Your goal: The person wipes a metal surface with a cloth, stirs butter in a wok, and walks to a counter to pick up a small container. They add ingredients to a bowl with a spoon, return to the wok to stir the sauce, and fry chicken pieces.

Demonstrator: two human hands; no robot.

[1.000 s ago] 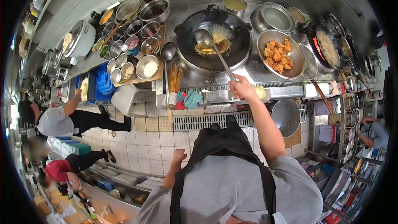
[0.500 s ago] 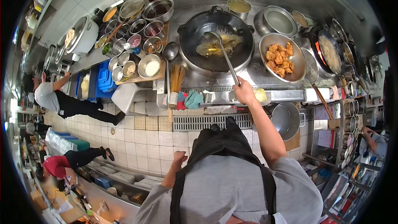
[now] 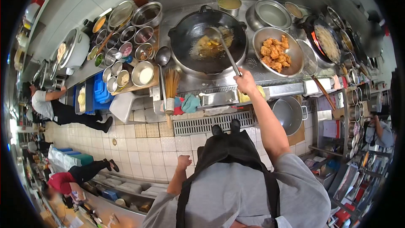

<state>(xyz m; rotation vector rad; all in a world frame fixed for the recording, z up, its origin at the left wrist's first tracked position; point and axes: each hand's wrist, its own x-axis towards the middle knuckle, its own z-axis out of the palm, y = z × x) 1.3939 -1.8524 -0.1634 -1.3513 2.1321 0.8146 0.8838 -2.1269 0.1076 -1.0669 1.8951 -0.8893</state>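
Note:
My right hand (image 3: 246, 82) is closed around the handle of a long metal ladle (image 3: 228, 55). The ladle's bowl lies inside a large black wok (image 3: 185, 29), in bubbling yellowish liquid (image 3: 206, 47). To the right of the wok, a steel bowl (image 3: 258, 39) holds browned fried pieces (image 3: 276, 52). My left hand (image 3: 184, 161) hangs low beside my apron, over the tiled floor, its fingers curled with nothing visible in them.
Left of the wok are a second ladle (image 3: 163, 57), a bamboo brush (image 3: 171, 84) and several ingredient bowls (image 3: 142, 73). A frying pan (image 3: 327, 44) sits over flame at right. A large pot (image 3: 289, 116) stands below the counter. Two people (image 3: 69, 109) (image 3: 69, 181) are at left, another person (image 3: 375, 133) at far right.
The ladle's bowl has shifted within the wok, and my right hand has moved with its handle. The whole view has turned slightly. My left hand stays low and curled.

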